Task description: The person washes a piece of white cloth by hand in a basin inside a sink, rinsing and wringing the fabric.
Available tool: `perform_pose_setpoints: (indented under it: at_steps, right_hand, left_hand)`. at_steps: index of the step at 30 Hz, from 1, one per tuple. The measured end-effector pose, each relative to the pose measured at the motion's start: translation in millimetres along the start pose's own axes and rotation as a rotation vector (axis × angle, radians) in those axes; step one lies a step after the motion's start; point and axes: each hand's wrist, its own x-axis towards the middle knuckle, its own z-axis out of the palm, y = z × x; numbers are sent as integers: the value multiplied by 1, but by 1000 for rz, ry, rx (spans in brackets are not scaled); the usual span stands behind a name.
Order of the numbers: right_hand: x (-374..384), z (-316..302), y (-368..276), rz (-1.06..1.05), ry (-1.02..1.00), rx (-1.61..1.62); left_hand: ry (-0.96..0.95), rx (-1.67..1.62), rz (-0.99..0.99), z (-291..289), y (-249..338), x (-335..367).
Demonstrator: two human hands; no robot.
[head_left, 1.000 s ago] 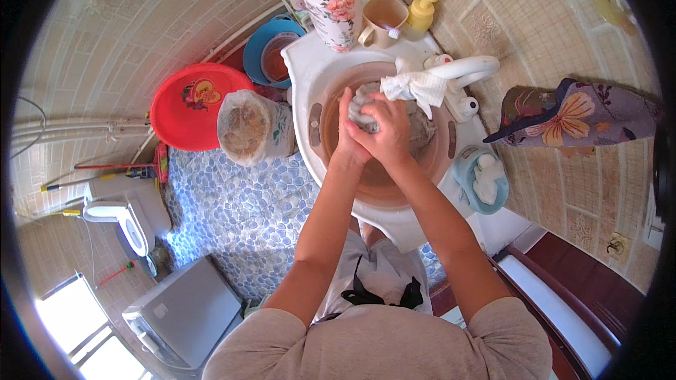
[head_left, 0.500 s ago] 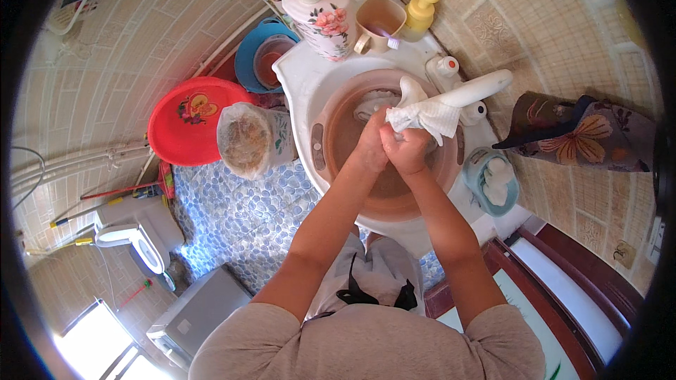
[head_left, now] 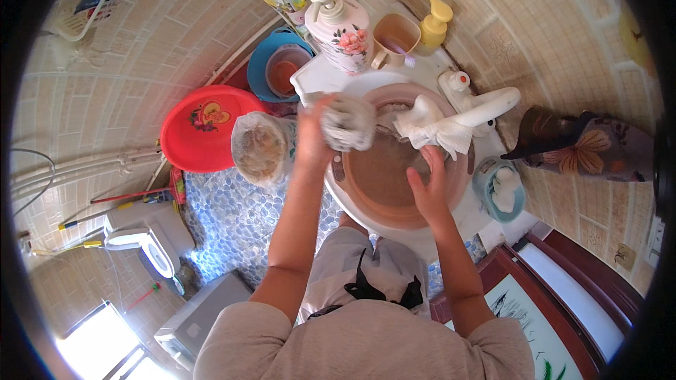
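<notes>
My left hand (head_left: 315, 132) is raised over the basin's left rim. It grips a bunched greyish-white cloth (head_left: 349, 124), smeared by motion. Over the right part of the basin, my right hand (head_left: 432, 179) is open, fingers apart, with its fingertips just below a white cloth (head_left: 431, 125). This cloth drapes over the spout of the white faucet (head_left: 493, 107). A pinkish-brown washbasin (head_left: 412, 224) sits in the white sink and holds cloudy brown water, with some pale fabric at its far side.
Behind the basin stand a flowered pump bottle (head_left: 343, 39), a tan mug (head_left: 396, 34) and a yellow dispenser (head_left: 434, 22). A light-blue container (head_left: 517, 207) is to the right. Left are a lined bin (head_left: 259, 148), a red tub (head_left: 184, 130) and blue buckets (head_left: 262, 56).
My hands were together near the faucet and have parted. The left has swung left and up with the bunched cloth; the right has opened and lowered slightly. The draped cloth remains on the faucet.
</notes>
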Motion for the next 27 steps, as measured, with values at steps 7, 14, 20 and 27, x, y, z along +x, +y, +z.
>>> perform_pose_setpoints:
  at_steps: [7,14,20,27]
  right_hand:
    - [-17,-1,26,349,-37,199]
    - [14,-14,25,123,84,-741]
    - [36,26,61,68,213,-328]
    - [52,89,71,304,347,-533]
  left_hand:
    - [343,-140,198,-79,37,32]
    - [371,-178,42,-118,14,9]
    - [177,45,-261,-111,25,-27]
    - [123,184,-272,-100,37,-42]
